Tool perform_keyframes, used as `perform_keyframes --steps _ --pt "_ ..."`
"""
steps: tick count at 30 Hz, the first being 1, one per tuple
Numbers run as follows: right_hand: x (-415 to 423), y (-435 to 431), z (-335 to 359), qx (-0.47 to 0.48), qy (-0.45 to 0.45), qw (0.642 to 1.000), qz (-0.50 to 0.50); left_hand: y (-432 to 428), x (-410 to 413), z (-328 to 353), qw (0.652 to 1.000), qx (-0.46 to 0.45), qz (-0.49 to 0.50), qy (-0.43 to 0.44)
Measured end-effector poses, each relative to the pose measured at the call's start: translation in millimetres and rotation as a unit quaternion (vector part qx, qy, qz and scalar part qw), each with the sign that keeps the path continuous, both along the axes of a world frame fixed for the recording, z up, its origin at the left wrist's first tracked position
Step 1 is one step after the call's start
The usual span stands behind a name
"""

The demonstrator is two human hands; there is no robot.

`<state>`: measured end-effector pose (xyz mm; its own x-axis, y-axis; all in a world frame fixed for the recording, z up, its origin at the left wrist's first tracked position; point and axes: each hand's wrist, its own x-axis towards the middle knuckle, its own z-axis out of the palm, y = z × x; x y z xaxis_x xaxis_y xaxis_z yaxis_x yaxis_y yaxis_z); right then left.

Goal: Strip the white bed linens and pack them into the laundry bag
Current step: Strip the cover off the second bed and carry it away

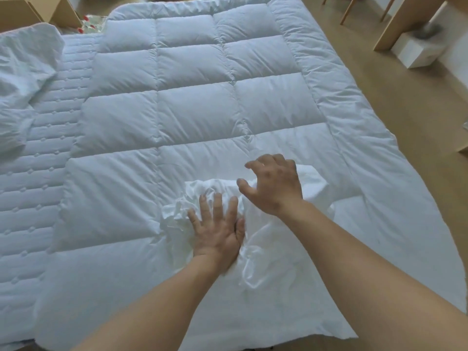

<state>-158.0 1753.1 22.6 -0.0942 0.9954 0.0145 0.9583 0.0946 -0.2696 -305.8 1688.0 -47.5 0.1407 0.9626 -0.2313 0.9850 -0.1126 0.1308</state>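
your left hand (217, 230) presses flat, fingers spread, on the crumpled linen (266, 259); your right hand (274, 184) hovers spread above its far end.

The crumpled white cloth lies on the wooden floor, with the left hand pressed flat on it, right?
Not on the floor. The head view shows the crumpled white cloth lying on the quilted duvet; the left hand does press flat on it.

Duvet (197, 97): white, quilted in a grid of large rectangles. Mattress (50, 138): white, stitched in parallel rows with small diamond marks. Sheet (266, 236): plain white. Floor (405, 110): tan. Carton (58, 8): brown.
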Motion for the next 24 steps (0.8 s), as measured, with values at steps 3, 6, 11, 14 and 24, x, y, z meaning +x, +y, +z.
perform_keyframes --steps 3,6,11,14,24 --pt "3 9 -45 -0.207 -0.034 0.978 -0.011 5 -6 0 0.999 0.046 -0.017 -0.005" --pt "22 -7 -79 -0.246 0.019 0.964 -0.101 14 -8 -6 1.0 -0.02 0.008 0.012" --pt "32 -41 -93 -0.282 0.046 0.932 -0.225 10 -8 -18 0.992 -0.106 0.073 0.002" --pt "31 -51 -94 -0.287 0.082 0.919 -0.258 22 -10 -2 0.987 -0.116 0.103 -0.032" --pt "47 -31 -86 -0.305 0.044 0.897 -0.318 71 1 -8 0.974 -0.122 0.185 0.053"
